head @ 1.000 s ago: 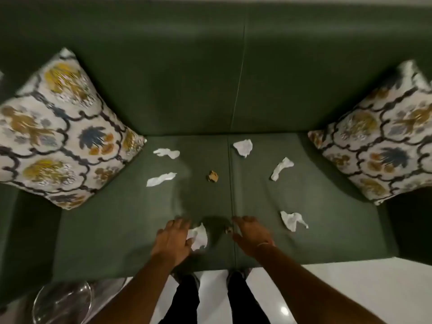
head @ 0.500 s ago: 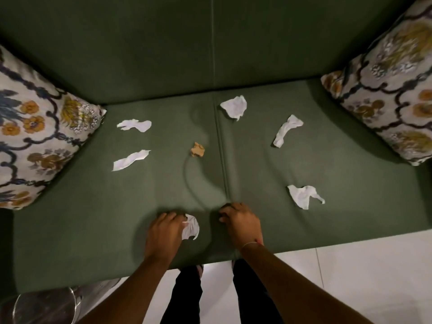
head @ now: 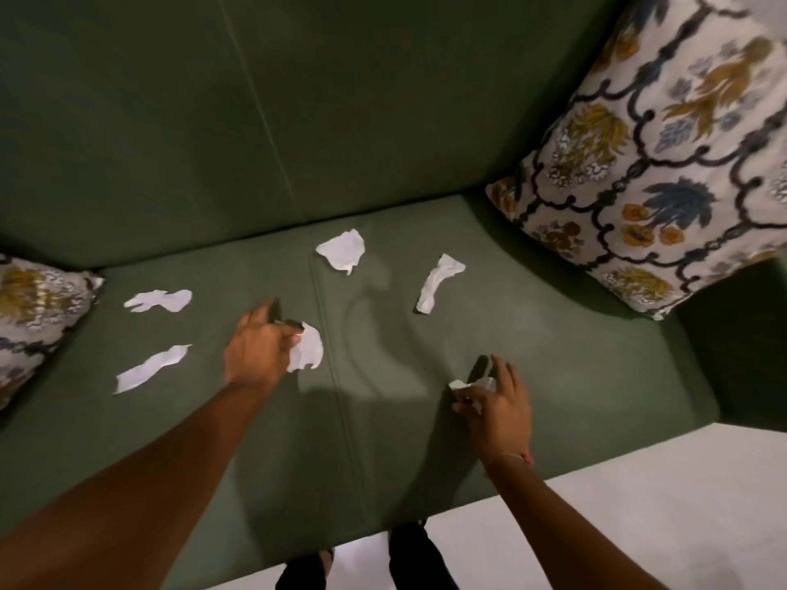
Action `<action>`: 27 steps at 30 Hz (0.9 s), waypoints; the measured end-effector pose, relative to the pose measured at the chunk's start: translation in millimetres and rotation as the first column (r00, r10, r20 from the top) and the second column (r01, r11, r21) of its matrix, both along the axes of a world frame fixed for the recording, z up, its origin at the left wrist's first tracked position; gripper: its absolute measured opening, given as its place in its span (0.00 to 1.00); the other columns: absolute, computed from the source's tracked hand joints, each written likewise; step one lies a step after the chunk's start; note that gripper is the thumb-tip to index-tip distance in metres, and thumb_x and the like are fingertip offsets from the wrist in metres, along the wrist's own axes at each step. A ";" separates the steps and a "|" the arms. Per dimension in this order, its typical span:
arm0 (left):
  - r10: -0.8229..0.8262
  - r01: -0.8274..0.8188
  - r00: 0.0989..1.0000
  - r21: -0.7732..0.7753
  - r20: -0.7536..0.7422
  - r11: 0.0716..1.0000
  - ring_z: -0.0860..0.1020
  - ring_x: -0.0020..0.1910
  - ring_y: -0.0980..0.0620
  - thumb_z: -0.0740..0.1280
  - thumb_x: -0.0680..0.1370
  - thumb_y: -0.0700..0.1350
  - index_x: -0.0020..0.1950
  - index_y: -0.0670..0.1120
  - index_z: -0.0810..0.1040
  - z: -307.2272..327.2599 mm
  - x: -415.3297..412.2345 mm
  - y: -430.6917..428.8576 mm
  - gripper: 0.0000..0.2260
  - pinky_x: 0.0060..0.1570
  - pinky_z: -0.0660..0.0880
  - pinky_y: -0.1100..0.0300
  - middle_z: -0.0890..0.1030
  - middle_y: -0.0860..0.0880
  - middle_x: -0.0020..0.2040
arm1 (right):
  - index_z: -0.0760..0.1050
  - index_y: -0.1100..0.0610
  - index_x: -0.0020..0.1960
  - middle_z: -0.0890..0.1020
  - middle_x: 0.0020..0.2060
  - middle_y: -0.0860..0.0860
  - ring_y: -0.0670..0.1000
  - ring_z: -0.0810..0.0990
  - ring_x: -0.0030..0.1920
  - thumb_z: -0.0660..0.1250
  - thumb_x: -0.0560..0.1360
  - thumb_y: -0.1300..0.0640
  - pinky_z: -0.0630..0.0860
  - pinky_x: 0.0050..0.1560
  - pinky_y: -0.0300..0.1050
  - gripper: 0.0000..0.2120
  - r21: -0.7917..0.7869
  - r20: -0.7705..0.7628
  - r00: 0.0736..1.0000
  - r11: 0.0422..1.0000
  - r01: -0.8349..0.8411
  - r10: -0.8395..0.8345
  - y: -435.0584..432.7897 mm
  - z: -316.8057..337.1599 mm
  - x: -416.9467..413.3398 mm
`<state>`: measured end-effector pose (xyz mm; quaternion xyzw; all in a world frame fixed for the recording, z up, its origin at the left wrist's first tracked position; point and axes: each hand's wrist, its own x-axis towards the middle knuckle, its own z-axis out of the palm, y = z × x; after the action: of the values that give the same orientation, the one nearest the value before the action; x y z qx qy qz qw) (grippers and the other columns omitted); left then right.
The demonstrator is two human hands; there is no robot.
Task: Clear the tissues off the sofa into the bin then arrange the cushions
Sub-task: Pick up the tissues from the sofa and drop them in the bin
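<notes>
On the green sofa (head: 575, 376) seat, my left hand (head: 259, 351) grips a crumpled white tissue (head: 308, 349) near the centre seam. My right hand (head: 496, 402) closes its fingers on another white tissue (head: 464, 384) on the right seat half. Loose tissues lie around: two at the left (head: 159, 299) (head: 149, 368), one at the back by the seam (head: 343, 250), one twisted strip to its right (head: 438, 281). A patterned cushion (head: 664, 155) leans in the right corner. A second cushion (head: 34, 308) shows at the left edge.
The sofa backrest (head: 255, 121) rises behind the seat. Pale floor (head: 639, 525) lies in front of the sofa, with my dark shoes (head: 409, 555) at its front edge. No bin is in view.
Both hands moved away from the front edge toward the middle of the seat. The left carries its tissue along; the right has reached the tissue on the right half. The small brown scrap is hidden now.
</notes>
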<state>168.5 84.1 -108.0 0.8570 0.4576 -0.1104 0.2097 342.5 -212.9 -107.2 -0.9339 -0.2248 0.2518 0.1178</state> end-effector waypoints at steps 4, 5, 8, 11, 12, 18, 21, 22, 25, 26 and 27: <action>0.012 -0.013 1.000 0.060 0.011 0.998 0.75 0.58 0.38 0.69 0.74 0.44 0.50 0.50 0.85 -10.7 2.6 -5.4 0.08 0.53 0.76 0.46 0.78 0.45 0.63 | 0.82 0.50 0.54 0.73 0.65 0.53 0.56 0.71 0.66 0.75 0.69 0.58 0.75 0.63 0.51 0.13 0.121 -0.056 0.996 0.990 0.077 -0.070 -2.8 -13.3 -5.1; 0.019 -0.020 1.000 0.078 0.016 0.997 0.78 0.54 0.37 0.69 0.73 0.44 0.50 0.49 0.85 -12.0 3.1 -8.0 0.08 0.50 0.76 0.46 0.79 0.44 0.60 | 0.83 0.51 0.51 0.75 0.63 0.53 0.56 0.73 0.63 0.74 0.70 0.59 0.77 0.59 0.49 0.10 0.132 -0.035 0.999 0.990 0.043 -0.038 -4.3 -16.4 -6.0; 0.104 -0.110 0.993 0.112 0.059 0.988 0.81 0.43 0.34 0.70 0.73 0.43 0.48 0.45 0.84 -13.0 1.5 -17.6 0.07 0.42 0.77 0.46 0.82 0.40 0.52 | 0.84 0.53 0.51 0.81 0.55 0.53 0.56 0.80 0.53 0.70 0.73 0.59 0.78 0.53 0.46 0.08 0.129 -0.070 0.997 0.992 -0.004 0.013 -4.1 -22.3 -2.6; 0.209 -0.217 0.973 0.071 0.103 0.974 0.81 0.42 0.34 0.68 0.74 0.46 0.51 0.50 0.85 -11.3 -7.8 -30.2 0.08 0.42 0.77 0.48 0.84 0.40 0.50 | 0.85 0.51 0.47 0.86 0.43 0.52 0.54 0.83 0.44 0.72 0.73 0.54 0.77 0.46 0.41 0.05 0.171 -0.153 0.980 0.974 0.149 -0.123 4.1 -20.6 -5.3; 0.253 -0.258 0.962 0.035 0.108 0.966 0.81 0.42 0.34 0.68 0.75 0.47 0.52 0.54 0.84 -9.7 -13.1 -36.1 0.09 0.42 0.77 0.48 0.85 0.40 0.49 | 0.85 0.49 0.45 0.87 0.39 0.51 0.52 0.84 0.41 0.74 0.71 0.53 0.76 0.45 0.39 0.04 0.182 -0.215 0.950 0.946 0.267 -0.227 8.9 -18.5 -8.8; 0.386 -0.375 0.912 -0.093 0.140 0.922 0.81 0.44 0.34 0.68 0.75 0.52 0.58 0.60 0.80 4.0 -84.6 -76.9 0.12 0.45 0.79 0.49 0.85 0.38 0.47 | 0.85 0.54 0.45 0.87 0.40 0.57 0.56 0.84 0.42 0.79 0.63 0.61 0.81 0.53 0.58 0.11 0.130 -0.594 0.700 0.811 0.571 -0.397 54.0 -10.7 -74.9; 0.474 -0.464 0.869 -0.102 0.141 0.880 0.81 0.43 0.34 0.68 0.75 0.51 0.63 0.58 0.78 12.4 -151.7 -92.3 0.17 0.44 0.78 0.47 0.85 0.38 0.47 | 0.84 0.52 0.44 0.86 0.39 0.56 0.54 0.83 0.39 0.80 0.62 0.60 0.83 0.49 0.54 0.12 0.146 -0.644 0.699 0.848 0.509 -0.309 83.4 -2.9 -134.2; 0.533 -0.519 0.833 -0.124 0.146 0.846 0.82 0.43 0.34 0.68 0.75 0.51 0.62 0.56 0.79 13.7 -177.4 -96.6 0.16 0.44 0.79 0.47 0.85 0.38 0.48 | 0.85 0.51 0.44 0.86 0.38 0.56 0.54 0.83 0.39 0.80 0.62 0.57 0.83 0.49 0.54 0.12 0.128 -0.634 0.725 0.888 0.441 -0.269 94.3 -1.7 -156.4; 0.707 -0.686 0.685 -0.168 0.177 0.708 0.82 0.44 0.36 0.69 0.75 0.48 0.57 0.52 0.83 15.0 -256.5 -111.3 0.11 0.45 0.79 0.48 0.85 0.39 0.48 | 0.85 0.54 0.46 0.87 0.42 0.56 0.55 0.84 0.44 0.78 0.65 0.57 0.81 0.53 0.56 0.10 0.089 -0.613 0.777 0.964 0.251 -0.145 125.0 -0.5 -223.7; 0.763 -0.742 0.622 -0.180 0.176 0.646 0.83 0.46 0.37 0.69 0.75 0.47 0.56 0.51 0.83 13.6 -288.4 -116.9 0.11 0.47 0.79 0.48 0.86 0.40 0.49 | 0.85 0.54 0.46 0.87 0.43 0.56 0.54 0.84 0.44 0.78 0.65 0.59 0.80 0.54 0.55 0.09 0.090 -0.618 0.780 0.977 0.196 -0.100 135.1 -1.6 -251.6; 0.810 -0.790 0.564 -0.183 0.158 0.586 0.83 0.47 0.38 0.68 0.76 0.48 0.57 0.50 0.83 12.1 -320.7 -122.7 0.11 0.48 0.79 0.49 0.86 0.40 0.50 | 0.86 0.52 0.44 0.87 0.43 0.56 0.52 0.83 0.44 0.77 0.66 0.60 0.80 0.55 0.55 0.08 0.084 -0.620 0.783 0.988 0.133 -0.052 145.2 -1.9 -280.0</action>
<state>-152.2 -38.6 -95.9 0.5525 0.7635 0.0733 0.3263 62.5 -67.7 -109.2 -0.8017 -0.1432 0.5217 0.2543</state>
